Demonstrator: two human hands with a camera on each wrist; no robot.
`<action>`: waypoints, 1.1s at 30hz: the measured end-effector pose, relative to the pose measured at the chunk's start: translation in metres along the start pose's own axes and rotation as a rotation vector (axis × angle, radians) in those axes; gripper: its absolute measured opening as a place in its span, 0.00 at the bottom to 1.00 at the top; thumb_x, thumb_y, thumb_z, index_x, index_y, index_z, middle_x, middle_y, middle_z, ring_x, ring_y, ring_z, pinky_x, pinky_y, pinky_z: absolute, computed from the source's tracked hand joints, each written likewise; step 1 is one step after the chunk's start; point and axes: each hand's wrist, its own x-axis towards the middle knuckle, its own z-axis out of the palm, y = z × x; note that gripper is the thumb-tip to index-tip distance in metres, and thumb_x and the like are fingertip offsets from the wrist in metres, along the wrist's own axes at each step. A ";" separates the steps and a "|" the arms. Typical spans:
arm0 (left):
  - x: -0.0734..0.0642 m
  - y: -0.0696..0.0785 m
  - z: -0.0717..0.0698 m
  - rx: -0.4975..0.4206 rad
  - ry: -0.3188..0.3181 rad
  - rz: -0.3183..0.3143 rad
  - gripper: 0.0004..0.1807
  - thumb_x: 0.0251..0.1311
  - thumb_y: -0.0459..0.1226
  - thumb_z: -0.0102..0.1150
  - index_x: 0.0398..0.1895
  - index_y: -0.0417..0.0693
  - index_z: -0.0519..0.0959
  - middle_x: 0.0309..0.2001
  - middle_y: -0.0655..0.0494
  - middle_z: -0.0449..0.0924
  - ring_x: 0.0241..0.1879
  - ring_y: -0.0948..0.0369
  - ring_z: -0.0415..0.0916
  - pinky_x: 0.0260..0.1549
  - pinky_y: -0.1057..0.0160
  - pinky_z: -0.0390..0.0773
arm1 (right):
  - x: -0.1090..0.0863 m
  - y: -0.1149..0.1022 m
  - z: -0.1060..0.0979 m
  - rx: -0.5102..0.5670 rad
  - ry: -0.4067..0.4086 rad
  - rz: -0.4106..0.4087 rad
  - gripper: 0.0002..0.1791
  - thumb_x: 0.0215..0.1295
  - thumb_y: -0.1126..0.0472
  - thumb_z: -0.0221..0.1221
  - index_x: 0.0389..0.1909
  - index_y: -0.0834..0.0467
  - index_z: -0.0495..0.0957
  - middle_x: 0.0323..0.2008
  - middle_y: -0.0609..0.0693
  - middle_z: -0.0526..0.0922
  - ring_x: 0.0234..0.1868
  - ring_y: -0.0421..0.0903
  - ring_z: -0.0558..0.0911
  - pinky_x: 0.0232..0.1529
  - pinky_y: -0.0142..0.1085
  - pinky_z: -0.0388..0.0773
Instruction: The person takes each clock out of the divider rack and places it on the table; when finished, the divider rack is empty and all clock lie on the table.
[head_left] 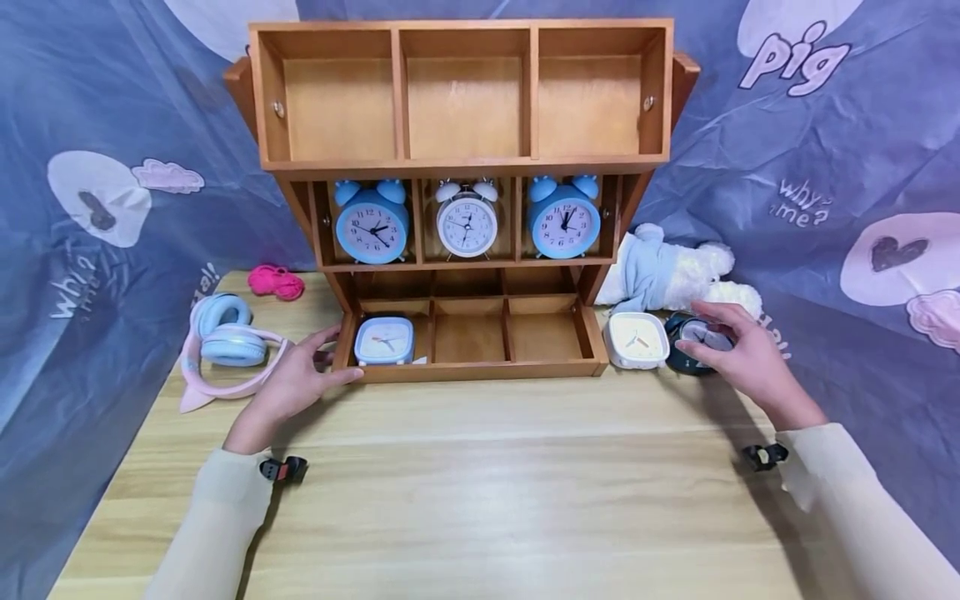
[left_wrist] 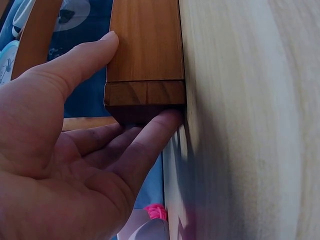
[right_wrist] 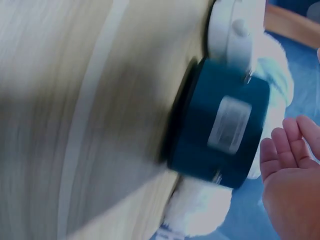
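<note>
My left hand [head_left: 296,379] grips the lower left corner of a brown wooden shelf [head_left: 480,372], thumb on the front and fingers at the end face, as the left wrist view shows. A light blue square clock [head_left: 385,340] sits in the left compartment of its bottom row. To the right, my right hand [head_left: 750,362] is over a dark green alarm clock [head_left: 678,360] on the table. In the right wrist view the fingers stand apart from that clock [right_wrist: 215,125], whose labelled side shows. Beside it stands a white square clock [head_left: 637,340].
Two blue twin-bell alarm clocks [head_left: 372,223] flank a white one [head_left: 467,223] in the middle row. Cat-ear headphones [head_left: 232,350] and pink yarn [head_left: 276,282] lie left of the shelf. A white plush toy [head_left: 675,267] lies behind the clocks at right.
</note>
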 end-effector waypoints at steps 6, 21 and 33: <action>0.002 -0.001 0.000 0.005 0.004 0.007 0.56 0.71 0.51 0.77 0.90 0.35 0.56 0.80 0.27 0.71 0.73 0.32 0.79 0.62 0.40 0.87 | -0.001 -0.020 0.012 0.063 0.019 0.013 0.36 0.72 0.59 0.76 0.77 0.61 0.78 0.60 0.32 0.79 0.59 0.22 0.77 0.59 0.09 0.67; -0.001 -0.004 0.003 0.000 -0.004 0.007 0.56 0.72 0.50 0.77 0.90 0.36 0.55 0.84 0.30 0.65 0.74 0.32 0.79 0.64 0.38 0.86 | -0.012 -0.072 0.037 0.201 -0.054 -0.007 0.37 0.72 0.63 0.75 0.79 0.64 0.75 0.59 0.32 0.81 0.59 0.24 0.80 0.61 0.13 0.73; -0.001 -0.001 0.001 0.007 0.009 0.022 0.56 0.71 0.50 0.78 0.90 0.35 0.56 0.82 0.28 0.69 0.71 0.33 0.81 0.63 0.39 0.87 | -0.007 -0.099 0.061 0.305 -0.099 -0.034 0.36 0.70 0.67 0.75 0.78 0.64 0.75 0.57 0.31 0.83 0.61 0.32 0.81 0.65 0.15 0.73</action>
